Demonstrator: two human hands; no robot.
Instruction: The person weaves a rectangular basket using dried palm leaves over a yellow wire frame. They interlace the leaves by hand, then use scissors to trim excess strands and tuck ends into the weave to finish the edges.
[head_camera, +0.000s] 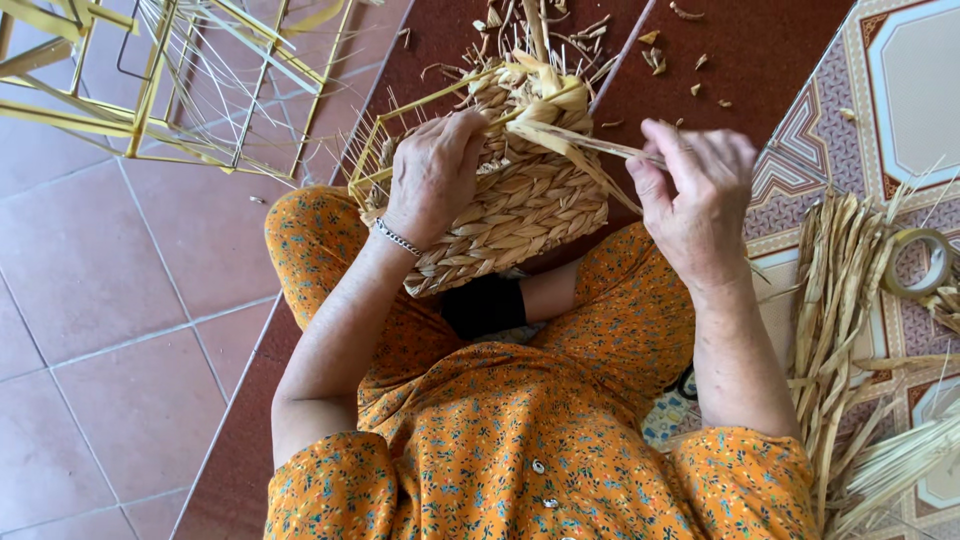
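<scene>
On your lap rests the half-woven basket (510, 205), braided straw over a yellow wire frame. Your left hand (432, 175) lies flat against its side, fingers curled over the rim. Your right hand (692, 195) pinches a straw strand (585, 143) pulled taut from the rim. Dry straw (835, 310) and a tape roll (918, 262) lie right; wire frames (200, 80) stand upper left.

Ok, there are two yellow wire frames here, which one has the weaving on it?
The frame on the lap, under the left hand; braided straw covers most of it. The other frame, at upper left on the tiles, is bare wire.
</scene>
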